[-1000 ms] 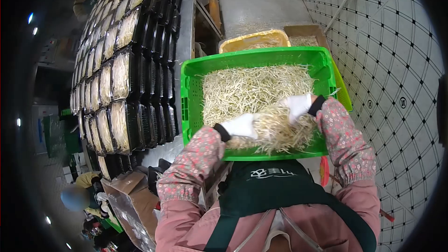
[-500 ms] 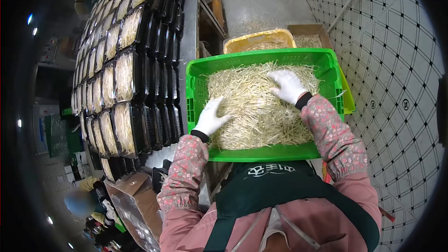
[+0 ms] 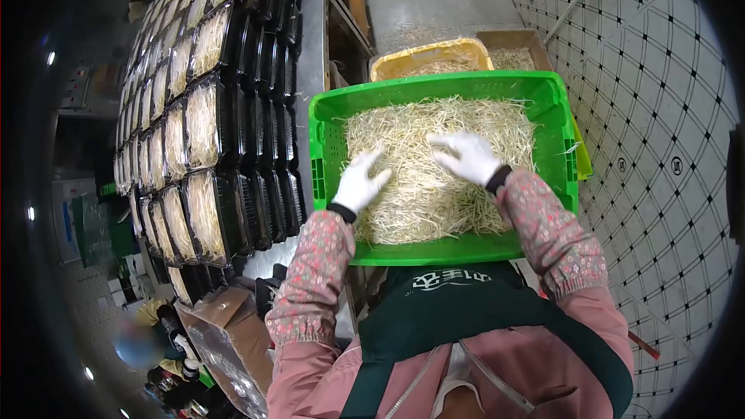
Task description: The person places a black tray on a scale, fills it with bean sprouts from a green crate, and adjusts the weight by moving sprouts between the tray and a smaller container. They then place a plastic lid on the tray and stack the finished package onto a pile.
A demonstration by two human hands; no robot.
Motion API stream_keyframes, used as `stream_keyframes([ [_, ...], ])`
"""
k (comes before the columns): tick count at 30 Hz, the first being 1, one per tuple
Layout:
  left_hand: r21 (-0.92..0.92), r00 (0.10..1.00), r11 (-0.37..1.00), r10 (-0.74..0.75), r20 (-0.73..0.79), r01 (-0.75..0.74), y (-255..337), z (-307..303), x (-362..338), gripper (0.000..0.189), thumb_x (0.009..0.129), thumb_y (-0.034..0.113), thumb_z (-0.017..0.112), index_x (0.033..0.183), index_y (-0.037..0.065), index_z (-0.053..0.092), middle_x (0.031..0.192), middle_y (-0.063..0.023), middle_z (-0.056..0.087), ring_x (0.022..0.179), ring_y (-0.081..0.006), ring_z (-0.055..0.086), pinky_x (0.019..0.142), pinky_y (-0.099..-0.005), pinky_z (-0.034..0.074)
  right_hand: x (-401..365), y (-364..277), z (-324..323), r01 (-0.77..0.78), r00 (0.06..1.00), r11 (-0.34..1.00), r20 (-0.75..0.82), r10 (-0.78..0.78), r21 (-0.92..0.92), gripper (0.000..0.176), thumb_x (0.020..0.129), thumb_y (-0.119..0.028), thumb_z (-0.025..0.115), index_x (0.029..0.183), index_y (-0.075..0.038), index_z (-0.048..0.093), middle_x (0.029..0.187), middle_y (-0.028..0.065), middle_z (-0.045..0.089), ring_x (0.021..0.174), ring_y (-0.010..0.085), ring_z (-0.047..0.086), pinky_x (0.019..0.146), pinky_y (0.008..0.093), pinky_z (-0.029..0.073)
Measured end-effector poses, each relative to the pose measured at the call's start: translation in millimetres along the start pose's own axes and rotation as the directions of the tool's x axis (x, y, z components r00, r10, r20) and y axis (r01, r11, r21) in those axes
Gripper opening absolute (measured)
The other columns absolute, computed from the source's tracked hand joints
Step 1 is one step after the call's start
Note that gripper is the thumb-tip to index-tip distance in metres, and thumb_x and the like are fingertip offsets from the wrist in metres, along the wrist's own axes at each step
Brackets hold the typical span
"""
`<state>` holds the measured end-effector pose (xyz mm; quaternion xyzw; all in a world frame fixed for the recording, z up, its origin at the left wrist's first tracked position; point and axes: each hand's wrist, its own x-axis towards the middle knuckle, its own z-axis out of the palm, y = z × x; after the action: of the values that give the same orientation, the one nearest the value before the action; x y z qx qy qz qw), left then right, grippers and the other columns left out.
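Note:
A green plastic crate (image 3: 434,254) in front of me holds a broad heap of pale, thin sprouts (image 3: 434,202), which look like bean sprouts. My left hand (image 3: 362,183), in a white glove, rests on the left part of the heap with thumb and fingers apart. On the upper right part, my right hand (image 3: 467,157), gloved the same way, lies over the sprouts, its fingers stretched toward the left. Neither hand grips anything that I can see; the fingertips touch or hover close above the sprouts.
At the left rise stacked black trays (image 3: 203,124) of packed sprouts. Behind the crate stand a yellow tub (image 3: 433,56) and a cardboard box (image 3: 508,50) with sprouts. An opened cardboard carton (image 3: 233,334) is at lower left, near a co-worker (image 3: 159,334). A patterned wall (image 3: 652,109) runs along the right.
My left hand has moved up and a little right over the sprouts. My right hand has shifted slightly left and down, so the two hands are closer together.

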<state>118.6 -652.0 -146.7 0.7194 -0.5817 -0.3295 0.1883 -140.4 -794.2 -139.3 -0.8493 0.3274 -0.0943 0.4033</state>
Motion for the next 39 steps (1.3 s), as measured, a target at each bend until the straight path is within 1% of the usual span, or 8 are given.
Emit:
stream_keyframes([
  [4,0.355,0.983,0.924,-0.092,-0.156,0.142,-40,30,54,0.093,0.086,0.062,0.057,0.151,0.003,0.028,0.149,-0.0219,0.04,0.144,-0.0396,0.025,0.118,-0.0512,0.017,68,28,36,-0.107,0.991,0.914,-0.112,0.068,-0.392,0.097,0.08,-0.068,0.06,0.146,-0.002,0.034,0.144,0.0223,0.045,0.131,0.0362,0.044,0.109,0.0484,0.033],
  [6,0.306,0.961,0.929,-0.253,0.116,0.207,-36,40,40,0.104,0.081,0.077,0.048,0.15,0.002,0.027,0.148,-0.0235,0.04,0.143,-0.0399,0.026,0.118,-0.0538,0.012,56,24,59,-0.135,0.965,0.913,0.159,0.21,-0.384,0.12,0.069,-0.08,0.06,0.148,0.002,0.026,0.145,0.0239,0.042,0.134,0.0358,0.041,0.11,0.0527,0.03],
  [9,0.351,0.991,0.932,0.043,0.126,-0.085,-29,51,-30,0.118,0.065,0.073,0.07,0.148,0.0,0.029,0.141,-0.0258,0.043,0.138,-0.0432,0.03,0.116,-0.0564,0.014,-18,-10,67,0.091,0.981,0.877,0.192,0.001,-0.472,0.135,0.053,-0.074,0.077,0.151,0.0,0.021,0.143,0.024,0.042,0.136,0.0388,0.037,0.111,0.0575,0.026],
  [18,0.305,0.942,0.918,-0.305,0.138,0.252,-7,50,1,0.124,0.052,0.04,0.091,0.147,-0.002,0.023,0.133,-0.0256,0.052,0.119,-0.0375,0.055,0.095,-0.0454,0.048,7,-6,65,-0.092,0.965,0.922,0.196,0.177,-0.376,0.128,0.053,-0.03,0.088,0.153,-0.003,0.013,0.136,0.0232,0.049,0.13,0.0361,0.044,0.1,0.0434,0.044],
  [22,0.317,0.911,0.895,-0.379,0.166,0.315,9,41,7,0.085,0.065,0.039,0.083,0.133,0.001,0.048,0.108,-0.0242,0.067,0.101,-0.0364,0.065,0.088,-0.0422,0.052,22,14,66,-0.108,0.972,0.918,0.153,0.178,-0.381,0.081,0.064,-0.026,0.078,0.137,-0.007,0.047,0.116,0.016,0.062,0.111,0.0316,0.059,0.088,0.0415,0.051],
  [28,0.278,0.987,0.947,0.151,0.057,-0.161,10,13,-51,0.033,0.08,0.032,0.07,0.103,0.01,0.061,0.094,-0.0127,0.065,0.088,-0.0331,0.065,0.075,-0.0426,0.052,7,41,3,-0.152,0.988,0.869,-0.043,0.15,-0.47,0.038,0.07,-0.032,0.07,0.105,-0.017,0.066,0.094,0.0109,0.07,0.084,0.0307,0.068,0.072,0.0441,0.055],
  [35,0.514,0.899,0.752,0.25,0.358,-0.414,14,-10,-75,0.078,0.065,0.039,0.084,0.133,0.013,0.056,0.106,-0.013,0.065,0.099,-0.0276,0.063,0.086,-0.0392,0.051,44,-41,-7,-0.003,1.0,0.932,0.013,0.008,-0.363,0.051,0.071,-0.039,0.072,0.116,-0.016,0.063,0.098,0.0125,0.067,0.093,0.0322,0.064,0.082,0.0433,0.053],
  [39,0.153,0.953,0.962,0.184,0.241,-0.224,38,-28,-36,0.08,0.068,0.039,0.083,0.139,0.018,0.051,0.125,-0.0132,0.061,0.116,-0.0296,0.058,0.1,-0.0388,0.046,55,-39,58,0.139,0.95,0.82,0.308,0.048,-0.555,0.127,0.053,-0.047,0.09,0.154,-0.02,0.018,0.151,0.018,0.033,0.139,0.0388,0.031,0.109,0.0649,0.026],
])
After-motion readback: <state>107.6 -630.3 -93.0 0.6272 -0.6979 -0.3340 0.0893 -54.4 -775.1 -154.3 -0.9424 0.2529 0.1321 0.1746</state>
